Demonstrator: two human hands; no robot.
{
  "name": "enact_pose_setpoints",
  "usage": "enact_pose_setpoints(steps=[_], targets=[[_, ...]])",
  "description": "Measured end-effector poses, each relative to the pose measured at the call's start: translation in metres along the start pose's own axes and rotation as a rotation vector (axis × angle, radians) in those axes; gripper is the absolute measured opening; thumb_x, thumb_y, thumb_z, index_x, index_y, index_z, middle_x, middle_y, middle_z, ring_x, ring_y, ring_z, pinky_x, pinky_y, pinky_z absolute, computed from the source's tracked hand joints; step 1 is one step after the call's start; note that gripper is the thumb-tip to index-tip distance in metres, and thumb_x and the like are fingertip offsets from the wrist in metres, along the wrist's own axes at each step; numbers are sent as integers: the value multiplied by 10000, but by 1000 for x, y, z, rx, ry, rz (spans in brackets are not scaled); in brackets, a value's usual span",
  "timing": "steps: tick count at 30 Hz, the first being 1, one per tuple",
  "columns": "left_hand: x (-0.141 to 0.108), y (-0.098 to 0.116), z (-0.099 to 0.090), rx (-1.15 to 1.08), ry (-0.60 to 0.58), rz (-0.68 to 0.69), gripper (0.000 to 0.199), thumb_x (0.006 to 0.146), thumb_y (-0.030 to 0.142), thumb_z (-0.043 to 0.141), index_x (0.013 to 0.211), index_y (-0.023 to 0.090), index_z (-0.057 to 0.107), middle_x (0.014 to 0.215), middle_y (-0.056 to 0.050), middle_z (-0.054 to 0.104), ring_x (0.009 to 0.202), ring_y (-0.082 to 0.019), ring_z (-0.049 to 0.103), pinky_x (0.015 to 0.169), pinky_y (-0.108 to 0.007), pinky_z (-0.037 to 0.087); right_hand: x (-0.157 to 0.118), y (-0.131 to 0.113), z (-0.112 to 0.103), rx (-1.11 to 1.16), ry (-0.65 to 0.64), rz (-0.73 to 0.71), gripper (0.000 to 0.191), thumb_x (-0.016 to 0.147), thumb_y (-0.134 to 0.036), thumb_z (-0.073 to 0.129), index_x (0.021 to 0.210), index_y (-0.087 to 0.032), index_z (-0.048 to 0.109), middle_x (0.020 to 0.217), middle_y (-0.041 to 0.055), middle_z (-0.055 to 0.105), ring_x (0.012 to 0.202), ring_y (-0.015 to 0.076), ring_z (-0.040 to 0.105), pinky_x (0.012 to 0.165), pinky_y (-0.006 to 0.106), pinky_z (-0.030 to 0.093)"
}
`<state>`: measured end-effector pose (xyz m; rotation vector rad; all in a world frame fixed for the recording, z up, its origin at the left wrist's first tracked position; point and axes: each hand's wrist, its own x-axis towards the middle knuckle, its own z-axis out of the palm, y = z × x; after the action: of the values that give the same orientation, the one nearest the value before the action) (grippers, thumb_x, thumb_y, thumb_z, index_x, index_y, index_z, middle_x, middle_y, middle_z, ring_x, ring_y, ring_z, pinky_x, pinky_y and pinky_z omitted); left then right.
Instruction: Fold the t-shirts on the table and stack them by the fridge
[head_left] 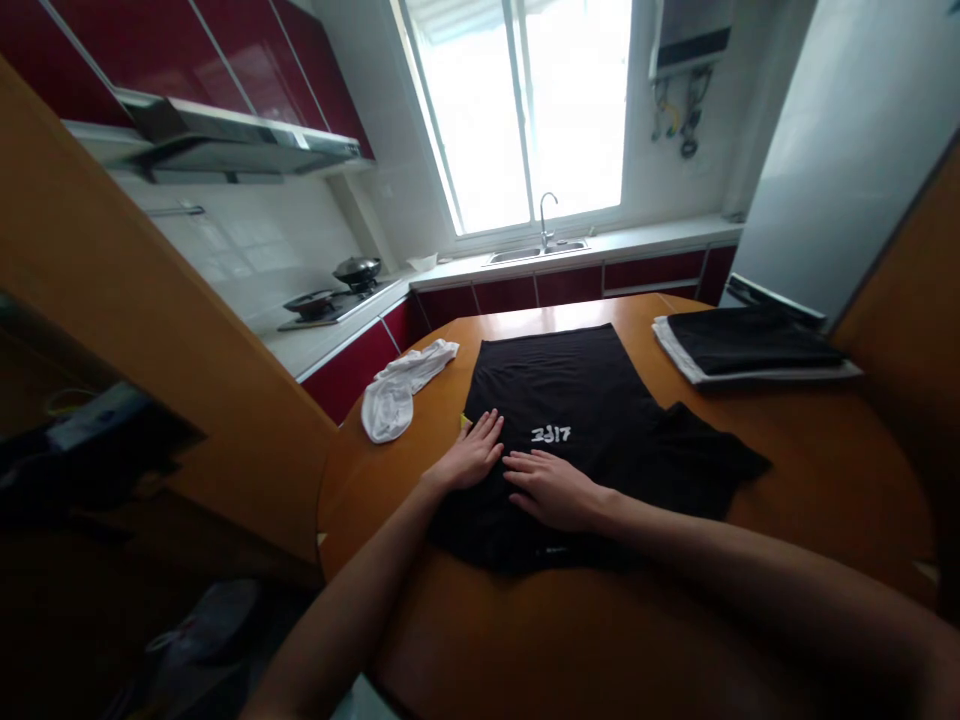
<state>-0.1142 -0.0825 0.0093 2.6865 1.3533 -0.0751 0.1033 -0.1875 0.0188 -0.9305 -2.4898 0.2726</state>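
A black T-shirt [577, 385] with white lettering lies spread on the wooden table [817, 470], its hem toward the window and its collar end toward me. One sleeve sticks out to the right; the left sleeve does not show spread out. My left hand [471, 452] rests flat on the shirt's left side, fingers stretched out. Beside its fingertips a small bit of yellow shows at the shirt's edge. Palm down, my right hand [555, 488] lies on the shirt just below the lettering, its fingers extended toward the left hand. Neither hand grips the cloth.
A crumpled white cloth item [401, 388] lies on the table's left side. Folded black and white garments [750, 340] are stacked at the right. Beyond stand a counter with a sink [536, 252], a stove with pans [357, 270], and a refrigerator [847, 150].
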Motion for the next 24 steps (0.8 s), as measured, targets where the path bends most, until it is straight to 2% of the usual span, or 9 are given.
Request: enact_pose_setpoints(steps=[3,6,10,14,17,19,21,24], targets=[[4,-5,5,14,99,-2,641,1045,396,295,1618,178,109,1665,-154,18,1542,-307,26,1197,-602,145,1,1,-24,-21,71,3,320,965,-283,557,1235,-161,680,1366,156,629,1317,277,550,1120,439,406],[7,1,3,8,215,19,647,1051,416,308,1621,210,81,1672,-139,16,1542,-299,31,1200,-598,159,-5,13,-60,-34,142,123,294,960,-251,558,1209,-187,700,1311,117,670,1216,239,624,1048,350,463],[5,21,-8,-31,247,138,615,1061,436,301,1618,244,123,1674,-118,78,1544,-278,75,1209,-577,168,-37,56,-111,-77,225,502,282,940,-233,575,1182,-211,717,1179,89,731,1067,225,688,898,297,508],[4,34,-14,-74,223,235,576,1054,456,352,1594,287,247,1661,-90,188,1540,-279,115,1216,-572,162,-95,113,-147,-140,157,918,212,912,-272,629,1057,-186,758,1048,110,760,947,232,714,781,275,499],[6,33,-13,-102,178,269,557,1045,461,384,1572,297,311,1648,-77,236,1536,-287,138,1215,-582,157,-138,144,-160,-166,74,1164,171,884,-299,668,933,-167,765,977,127,760,899,241,718,720,269,489],[8,30,-12,-106,171,272,545,1040,464,393,1557,295,351,1642,-76,257,1533,-296,154,1211,-592,161,-156,154,-162,-127,6,1245,178,851,-332,711,884,-161,748,941,124,755,862,242,717,672,266,483],[9,27,-12,-109,169,264,545,1037,480,384,1544,280,380,1633,-83,281,1530,-297,171,1209,-593,167,-164,157,-162,-82,-44,1273,222,800,-364,768,878,-161,729,947,123,748,849,249,715,643,271,480],[10,26,-13,-113,161,245,568,1034,519,344,1522,240,425,1627,-94,301,1529,-292,182,1215,-577,171,-160,154,-159,-66,-88,1289,338,689,-375,863,898,-158,711,997,145,733,873,281,712,639,293,485]])
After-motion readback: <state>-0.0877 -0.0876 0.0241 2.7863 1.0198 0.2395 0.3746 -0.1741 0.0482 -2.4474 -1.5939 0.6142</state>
